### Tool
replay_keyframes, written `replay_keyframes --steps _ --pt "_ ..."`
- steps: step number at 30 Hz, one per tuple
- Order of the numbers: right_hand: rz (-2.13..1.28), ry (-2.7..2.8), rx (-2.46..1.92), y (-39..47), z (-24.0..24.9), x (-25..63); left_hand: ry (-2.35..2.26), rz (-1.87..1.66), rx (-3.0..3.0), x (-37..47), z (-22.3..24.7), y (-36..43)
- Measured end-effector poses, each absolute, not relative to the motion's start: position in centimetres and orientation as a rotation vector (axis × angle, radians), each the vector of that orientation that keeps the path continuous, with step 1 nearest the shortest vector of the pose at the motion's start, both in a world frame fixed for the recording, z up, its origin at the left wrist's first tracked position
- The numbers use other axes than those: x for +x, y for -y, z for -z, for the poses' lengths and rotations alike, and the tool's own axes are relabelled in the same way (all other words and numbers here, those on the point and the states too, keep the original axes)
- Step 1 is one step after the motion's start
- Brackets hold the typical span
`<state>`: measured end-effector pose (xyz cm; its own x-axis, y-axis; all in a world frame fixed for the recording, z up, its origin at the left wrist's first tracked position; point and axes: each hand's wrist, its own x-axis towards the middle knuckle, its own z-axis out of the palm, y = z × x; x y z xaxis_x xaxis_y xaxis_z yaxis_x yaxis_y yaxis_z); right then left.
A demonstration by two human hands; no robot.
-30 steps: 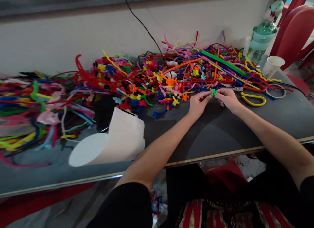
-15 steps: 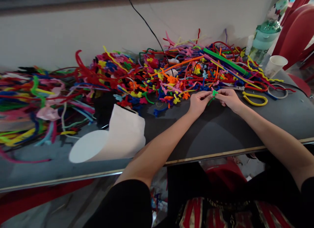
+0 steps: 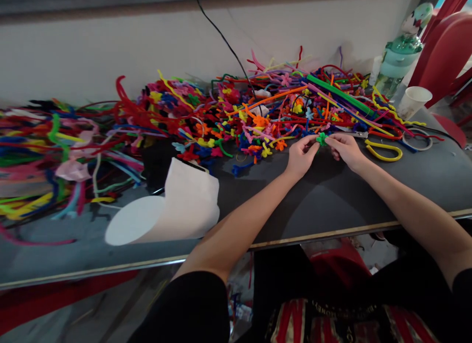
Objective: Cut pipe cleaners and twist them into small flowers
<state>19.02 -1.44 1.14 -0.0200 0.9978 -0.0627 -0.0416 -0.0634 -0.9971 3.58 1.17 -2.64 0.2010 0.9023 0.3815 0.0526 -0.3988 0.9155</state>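
Observation:
A small green pipe-cleaner flower [image 3: 322, 139] is pinched between my two hands, just above the dark tabletop. My left hand [image 3: 303, 155] grips it from the left with thumb and fingertips. From the other side my right hand [image 3: 345, 150] closes its thumb and fingers on the flower's edge. Just behind my hands lies a heap of colourful pipe cleaners and small flowers [image 3: 261, 121]. Scissors with yellow-and-grey handles [image 3: 384, 150] rest to the right of my right hand.
A curled white sheet [image 3: 191, 205] lies left of my left forearm. More pipe cleaners [image 3: 70, 151] spread over the left side. A paper cup [image 3: 415, 102] and a green-lidded bottle [image 3: 400, 57] stand at the right. A black cable [image 3: 224, 40] hangs into the heap.
The green flower has turned so its petals face the camera more; its lower green end no longer shows. Both hands stay in nearly the same place.

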Motion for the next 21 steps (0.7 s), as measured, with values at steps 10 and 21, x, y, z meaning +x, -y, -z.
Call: replay_keyframes --steps 10,21 --pt "-1.240 1.204 -1.208 1.40 -0.75 18.90 -0.994 -1.325 1.706 3.48 1.98 -0.85" --pt "-1.190 1.247 -1.221 1.37 -0.55 19.11 -0.983 -1.319 1.721 3.39 1.99 -0.85"
